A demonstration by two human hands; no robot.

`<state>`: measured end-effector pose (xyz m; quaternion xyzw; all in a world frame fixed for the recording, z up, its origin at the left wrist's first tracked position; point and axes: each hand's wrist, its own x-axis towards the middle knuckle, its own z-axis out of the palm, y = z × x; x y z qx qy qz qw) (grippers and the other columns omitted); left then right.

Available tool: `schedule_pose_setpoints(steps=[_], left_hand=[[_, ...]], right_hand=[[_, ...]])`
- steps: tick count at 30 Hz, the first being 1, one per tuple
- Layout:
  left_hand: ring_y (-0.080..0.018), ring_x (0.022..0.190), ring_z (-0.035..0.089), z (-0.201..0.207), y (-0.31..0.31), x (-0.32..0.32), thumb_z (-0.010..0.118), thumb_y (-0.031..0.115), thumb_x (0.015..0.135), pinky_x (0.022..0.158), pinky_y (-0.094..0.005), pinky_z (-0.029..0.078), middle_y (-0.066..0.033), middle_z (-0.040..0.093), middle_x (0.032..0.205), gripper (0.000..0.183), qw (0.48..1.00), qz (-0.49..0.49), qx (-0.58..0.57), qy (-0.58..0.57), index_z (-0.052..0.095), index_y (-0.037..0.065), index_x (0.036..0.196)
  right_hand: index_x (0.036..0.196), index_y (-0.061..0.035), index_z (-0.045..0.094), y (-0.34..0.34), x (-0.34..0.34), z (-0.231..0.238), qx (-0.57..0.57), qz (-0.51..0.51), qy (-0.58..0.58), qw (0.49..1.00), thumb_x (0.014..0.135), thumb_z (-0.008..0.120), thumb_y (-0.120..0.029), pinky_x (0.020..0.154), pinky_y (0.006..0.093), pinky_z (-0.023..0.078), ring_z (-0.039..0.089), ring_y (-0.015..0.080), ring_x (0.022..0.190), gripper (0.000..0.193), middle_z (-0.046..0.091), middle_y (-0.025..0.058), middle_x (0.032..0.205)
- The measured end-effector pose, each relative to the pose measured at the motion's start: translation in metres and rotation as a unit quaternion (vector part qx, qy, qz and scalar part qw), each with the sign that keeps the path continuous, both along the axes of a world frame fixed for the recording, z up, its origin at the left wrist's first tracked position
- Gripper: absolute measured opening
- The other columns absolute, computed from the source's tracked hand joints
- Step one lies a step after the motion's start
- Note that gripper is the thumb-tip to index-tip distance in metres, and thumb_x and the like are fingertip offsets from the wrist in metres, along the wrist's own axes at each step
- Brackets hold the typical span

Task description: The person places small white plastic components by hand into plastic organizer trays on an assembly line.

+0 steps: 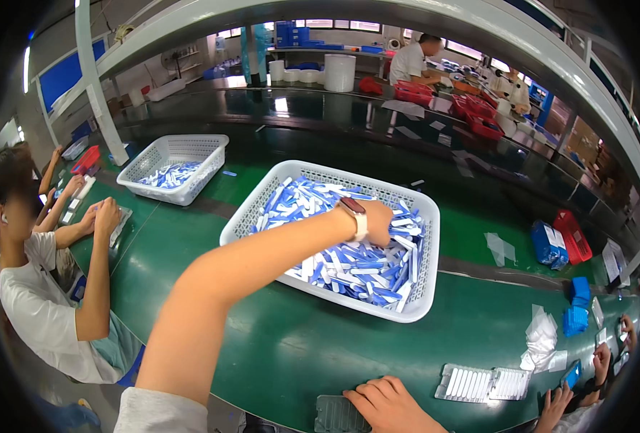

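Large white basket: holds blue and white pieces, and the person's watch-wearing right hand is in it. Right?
Wrong hand: the head view shows the person's left hand, wearing the watch, in the large white basket of blue and white pieces. The right hand is at the clear tray.

tray (pixel 330 416): glossy plastic | basket (pixel 431 263): smooth plastic | tabletop (pixel 276 350): smooth, glossy
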<state>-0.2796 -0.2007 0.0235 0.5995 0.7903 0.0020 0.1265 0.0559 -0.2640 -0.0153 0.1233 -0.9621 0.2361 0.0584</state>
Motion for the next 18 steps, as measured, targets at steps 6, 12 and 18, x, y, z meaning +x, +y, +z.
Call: schedule_pose_setpoints(steps=[6, 12, 18], left_hand=[[-0.0321, 0.077, 0.064, -0.023, -0.015, -0.021, 0.065, 0.028, 0.071, 0.088, -0.0551, 0.040, -0.0197, 0.065, 0.078, 0.027, 0.953, -0.124, 0.030, 0.275, 0.067, 0.002, 0.077], [-0.0283, 0.072, 0.066, -0.052, 0.013, 0.008, 0.061, 0.033, 0.069, 0.072, -0.0508, 0.051, -0.0166, 0.066, 0.073, 0.032, 0.903, -0.174, 0.075, 0.386, 0.066, 0.002, 0.070], [-0.0289, 0.079, 0.066, -0.053, 0.009, -0.005, 0.063, 0.035, 0.069, 0.076, -0.0470, 0.051, -0.0169, 0.068, 0.080, 0.036, 0.951, -0.148, 0.127, 0.239, 0.070, 0.001, 0.079]], right_hand=[[0.116, 0.0010, 0.052, -0.005, -0.005, 0.007, -0.006, 0.002, -0.025, 1.000, 0.058, 0.075, -0.039, 0.097, 0.0460, 0.034, 0.046, 0.0341, 0.106, 0.075, 0.050, 0.0171, 0.109], [0.116, -0.0007, 0.052, -0.010, 0.005, 0.006, 0.021, -0.024, -0.004, 1.000, 0.058, 0.076, -0.039, 0.091, 0.0459, 0.035, 0.046, 0.0365, 0.103, 0.074, 0.051, 0.0177, 0.108], [0.116, 0.0007, 0.051, -0.015, 0.014, 0.002, 0.044, 0.008, -0.018, 0.999, 0.059, 0.074, -0.040, 0.090, 0.0489, 0.035, 0.045, 0.0387, 0.101, 0.074, 0.051, 0.0193, 0.107]])
